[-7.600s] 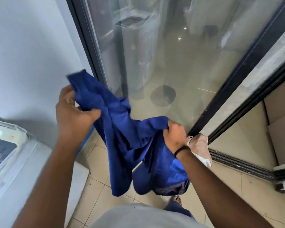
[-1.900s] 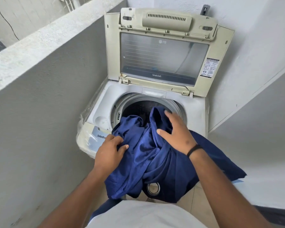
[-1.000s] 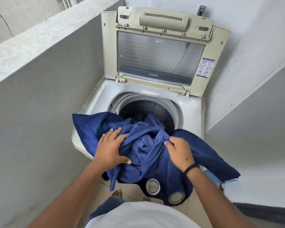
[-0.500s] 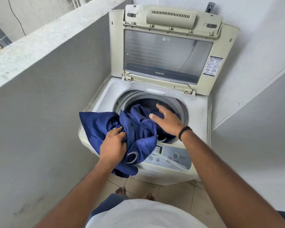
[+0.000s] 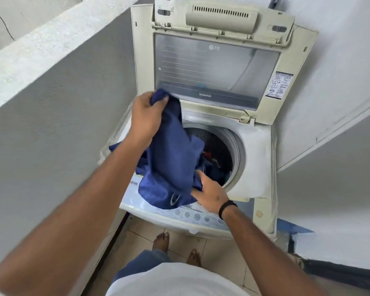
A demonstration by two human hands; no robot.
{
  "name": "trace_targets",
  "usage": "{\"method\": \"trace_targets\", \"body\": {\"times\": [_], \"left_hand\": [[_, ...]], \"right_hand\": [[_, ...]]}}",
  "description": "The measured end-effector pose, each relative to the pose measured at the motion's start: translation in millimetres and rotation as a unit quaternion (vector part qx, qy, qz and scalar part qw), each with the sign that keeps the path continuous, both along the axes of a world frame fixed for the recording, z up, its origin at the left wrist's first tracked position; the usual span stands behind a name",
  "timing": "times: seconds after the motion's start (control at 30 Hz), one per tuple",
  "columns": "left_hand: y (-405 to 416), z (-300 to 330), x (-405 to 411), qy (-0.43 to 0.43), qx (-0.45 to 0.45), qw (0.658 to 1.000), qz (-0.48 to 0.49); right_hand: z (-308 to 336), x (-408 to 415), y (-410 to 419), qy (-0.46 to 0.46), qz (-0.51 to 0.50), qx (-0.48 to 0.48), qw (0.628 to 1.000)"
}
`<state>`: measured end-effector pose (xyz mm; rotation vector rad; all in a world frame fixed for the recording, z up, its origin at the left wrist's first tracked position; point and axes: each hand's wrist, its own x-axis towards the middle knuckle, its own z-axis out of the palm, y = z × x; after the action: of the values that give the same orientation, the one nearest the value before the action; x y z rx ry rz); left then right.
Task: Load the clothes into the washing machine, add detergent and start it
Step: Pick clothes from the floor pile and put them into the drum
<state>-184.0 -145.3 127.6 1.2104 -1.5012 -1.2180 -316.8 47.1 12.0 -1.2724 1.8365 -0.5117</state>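
A cream top-loading washing machine (image 5: 256, 163) stands in front of me with its lid (image 5: 214, 67) raised upright. A dark blue curtain with metal eyelets (image 5: 171, 163) hangs over the front-left rim of the drum (image 5: 220, 146), partly inside it. My left hand (image 5: 146, 116) holds a bunched end of the curtain up above the drum's left side. My right hand (image 5: 209, 194) grips the lower folds at the drum's front rim, over the control panel (image 5: 192, 216). Other dark and red clothes show deep in the drum.
A grey parapet wall (image 5: 51, 116) runs close along the left of the machine. A white wall (image 5: 333, 71) rises behind and to the right. My bare feet (image 5: 161, 242) stand on beige floor tiles just below the panel.
My left hand has lifted its end of the curtain up and back over the drum. My right hand has come back from the drum's middle to its front rim and gripped the lower folds.
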Motion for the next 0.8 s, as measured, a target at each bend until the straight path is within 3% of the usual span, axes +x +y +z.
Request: {"method": "trace_targets", "body": {"times": [0.07, 0.1, 0.27, 0.33, 0.4, 0.47, 0.53, 0.7, 0.8], "left_hand": [[-20.1, 0.9, -17.2, 0.058, 0.037, 0.991, -0.114], [-29.7, -8.4, -22.3, 0.046, 0.058, 0.984, -0.164], [-34.0, -101.0, -12.0, -0.204, 0.090, 0.935, -0.277], [-20.2, -137.5, -1.8, -0.310, 0.134, 0.878, -0.339], [-3.2, -169.1, 6.8, -0.405, 0.163, 0.795, -0.420], [5.5, -192.7, 9.8, -0.499, 0.120, 0.711, -0.480], [9.1, -204.5, 6.0, -0.551, 0.053, 0.662, -0.505], [12.2, -210.4, -2.1, -0.461, 0.095, 0.708, -0.526], [11.8, -217.2, -2.3, -0.434, 0.098, 0.744, -0.498]], "right_hand": [[-5.4, -0.7, -0.1, 0.015, -0.032, -0.024, 0.999], [-9.0, -1.7, -1.1, 0.033, -0.058, -0.036, 0.997], [-18.5, -6.0, -5.5, 0.003, -0.180, -0.051, 0.982], [-18.6, -9.1, -8.9, -0.022, -0.211, -0.035, 0.977], [-19.2, -14.3, -11.7, -0.037, -0.220, -0.012, 0.975], [-23.0, -21.6, -17.0, -0.049, -0.227, 0.013, 0.973], [-26.8, -29.5, -24.9, -0.041, -0.222, 0.039, 0.973], [-18.9, -49.2, -58.9, -0.097, -0.229, 0.183, 0.951], [-17.8, -66.1, -95.6, -0.058, -0.216, 0.157, 0.962]]}}
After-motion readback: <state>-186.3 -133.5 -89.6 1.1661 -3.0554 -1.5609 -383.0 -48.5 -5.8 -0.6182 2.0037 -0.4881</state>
